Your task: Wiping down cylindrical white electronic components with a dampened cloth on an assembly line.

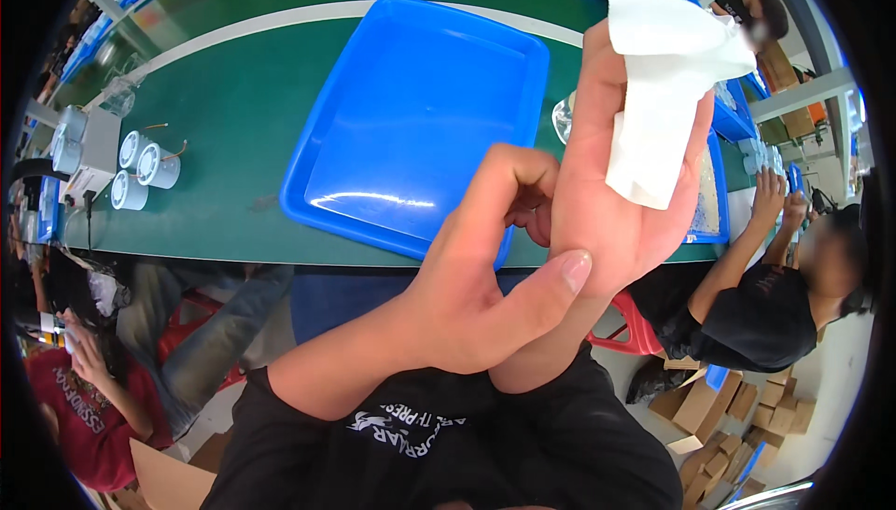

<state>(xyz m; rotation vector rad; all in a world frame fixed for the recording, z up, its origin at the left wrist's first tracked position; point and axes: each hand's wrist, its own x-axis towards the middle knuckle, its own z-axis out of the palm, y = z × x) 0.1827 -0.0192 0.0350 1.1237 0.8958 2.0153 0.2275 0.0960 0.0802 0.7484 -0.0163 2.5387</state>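
Observation:
My left hand [485, 295] is closed around my right wrist, its thumb lying across the inner side and its curled fingers behind. My right hand [597, 183] is raised with the palm toward me, to the right of a large blue tray [411, 146]. A creased white piece of paper or thin cloth [658, 109] lies over its palm and fingers, one strip hanging down toward the wrist. That white piece hides most of the right fingers. The tray lies on the green table [233, 137] and holds nothing that I can see.
Several pale round devices [159, 167] with short wires stand at the left, beside a grey box [98, 141]. A clear plastic item [563, 118] lies behind my right hand. Co-workers sit left and right [775, 314]. Cardboard boxes [705, 407] are stacked on the floor, lower right.

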